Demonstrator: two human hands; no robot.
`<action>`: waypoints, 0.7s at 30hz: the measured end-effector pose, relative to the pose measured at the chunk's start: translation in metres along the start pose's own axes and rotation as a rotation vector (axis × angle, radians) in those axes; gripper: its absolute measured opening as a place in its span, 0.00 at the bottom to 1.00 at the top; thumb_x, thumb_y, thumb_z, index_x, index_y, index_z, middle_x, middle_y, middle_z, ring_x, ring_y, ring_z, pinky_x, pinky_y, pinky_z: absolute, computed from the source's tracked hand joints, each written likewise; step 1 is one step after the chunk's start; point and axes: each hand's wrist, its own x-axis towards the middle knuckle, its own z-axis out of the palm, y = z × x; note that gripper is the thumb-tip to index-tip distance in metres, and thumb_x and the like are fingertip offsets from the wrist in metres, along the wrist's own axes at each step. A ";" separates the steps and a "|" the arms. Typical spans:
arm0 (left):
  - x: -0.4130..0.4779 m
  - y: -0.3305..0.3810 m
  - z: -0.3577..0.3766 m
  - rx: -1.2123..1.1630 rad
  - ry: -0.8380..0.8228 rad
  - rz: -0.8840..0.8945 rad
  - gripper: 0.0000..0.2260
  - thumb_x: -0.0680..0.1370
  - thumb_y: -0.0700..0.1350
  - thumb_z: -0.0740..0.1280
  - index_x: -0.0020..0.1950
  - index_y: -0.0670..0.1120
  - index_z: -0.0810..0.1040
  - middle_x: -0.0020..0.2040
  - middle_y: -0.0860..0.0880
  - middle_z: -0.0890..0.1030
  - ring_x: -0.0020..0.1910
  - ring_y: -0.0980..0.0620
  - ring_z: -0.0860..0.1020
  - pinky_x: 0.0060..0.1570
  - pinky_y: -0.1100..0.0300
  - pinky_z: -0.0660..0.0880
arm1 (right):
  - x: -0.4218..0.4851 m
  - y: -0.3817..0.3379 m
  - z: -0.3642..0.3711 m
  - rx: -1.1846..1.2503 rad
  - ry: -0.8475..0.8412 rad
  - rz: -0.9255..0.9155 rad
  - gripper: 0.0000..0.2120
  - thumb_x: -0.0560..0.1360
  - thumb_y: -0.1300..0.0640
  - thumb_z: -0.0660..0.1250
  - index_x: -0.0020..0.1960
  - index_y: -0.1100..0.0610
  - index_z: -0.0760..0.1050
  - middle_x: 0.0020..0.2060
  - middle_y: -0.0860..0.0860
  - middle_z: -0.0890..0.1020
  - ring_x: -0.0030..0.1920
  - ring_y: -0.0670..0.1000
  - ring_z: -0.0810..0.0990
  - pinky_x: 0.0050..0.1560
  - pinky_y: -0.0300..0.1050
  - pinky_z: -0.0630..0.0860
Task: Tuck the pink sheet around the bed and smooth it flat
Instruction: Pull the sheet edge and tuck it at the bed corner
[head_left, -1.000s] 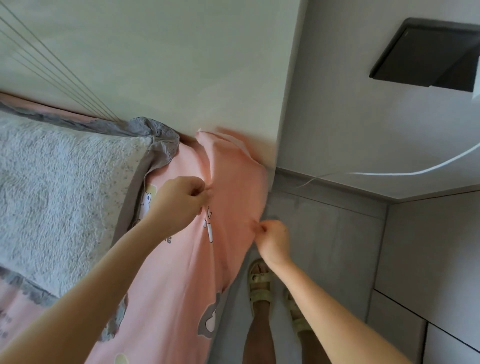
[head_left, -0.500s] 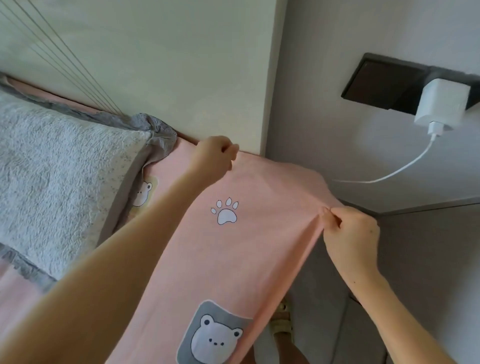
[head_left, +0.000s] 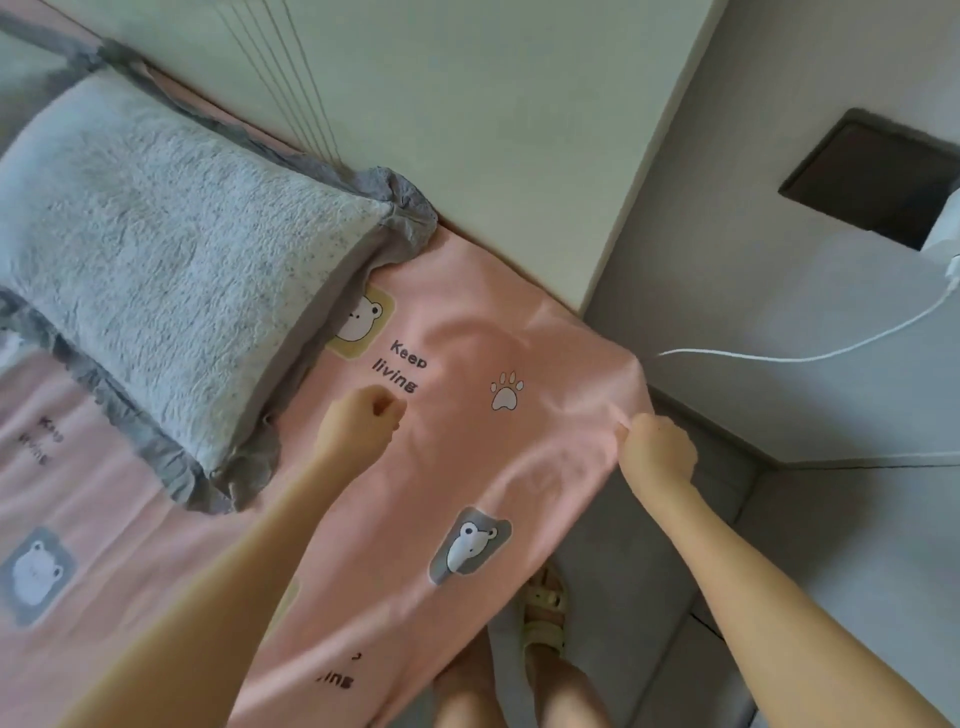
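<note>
Item: pink sheet (head_left: 467, 467), printed with bears, a paw and the words "Keep living". It is spread over the bed top from the head edge down past my arms. Its corner sits at the bed's head-end corner, where the pale headboard (head_left: 467, 114) ends. Its side falls over the bed's near side edge toward the floor. Shallow creases run from the head-end corner to my right hand.

Item: my left hand (head_left: 358, 426). The fingers are curled into a fist with the thumb across the front. It is over the sheet just below the "Keep living" print, a little inside the pillow's corner. I cannot tell whether any cloth is caught inside the fist, and the sheet beside it lies flat.

Item: my right hand (head_left: 657, 449). The fingers are closed and pinch the sheet's border at the bed's side edge, close to the head-end corner. The cloth bunches into small folds where the fingers meet it.

Item: grey fleecy pillow (head_left: 171, 244) with a frilled border. It lies on the sheet along the head edge, its corner near my left hand.

Item: white cable (head_left: 805, 356), running along the grey wall beyond the bed's corner.

Item: pale sandal (head_left: 545, 605) on my foot, on the floor beside the bed's side edge, partly under the hanging sheet.
</note>
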 end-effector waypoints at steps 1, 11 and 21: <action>-0.007 -0.018 0.002 -0.015 0.012 -0.046 0.10 0.78 0.45 0.62 0.42 0.42 0.78 0.40 0.44 0.82 0.40 0.43 0.80 0.46 0.50 0.78 | -0.003 -0.008 0.002 -0.020 -0.013 -0.039 0.15 0.81 0.55 0.57 0.52 0.63 0.77 0.46 0.59 0.80 0.51 0.61 0.78 0.39 0.44 0.66; -0.143 -0.211 0.008 -0.374 0.331 -0.695 0.08 0.77 0.43 0.61 0.45 0.40 0.77 0.44 0.40 0.82 0.45 0.39 0.80 0.48 0.47 0.78 | -0.108 -0.142 0.051 -0.154 -0.225 -0.826 0.17 0.79 0.47 0.59 0.60 0.57 0.74 0.54 0.53 0.79 0.56 0.55 0.75 0.53 0.47 0.73; -0.341 -0.382 0.042 -0.736 0.641 -1.371 0.14 0.79 0.46 0.59 0.46 0.36 0.79 0.45 0.37 0.82 0.48 0.37 0.79 0.46 0.52 0.73 | -0.284 -0.261 0.147 -0.564 -0.334 -1.442 0.21 0.77 0.40 0.59 0.58 0.56 0.71 0.54 0.52 0.77 0.56 0.55 0.73 0.52 0.46 0.68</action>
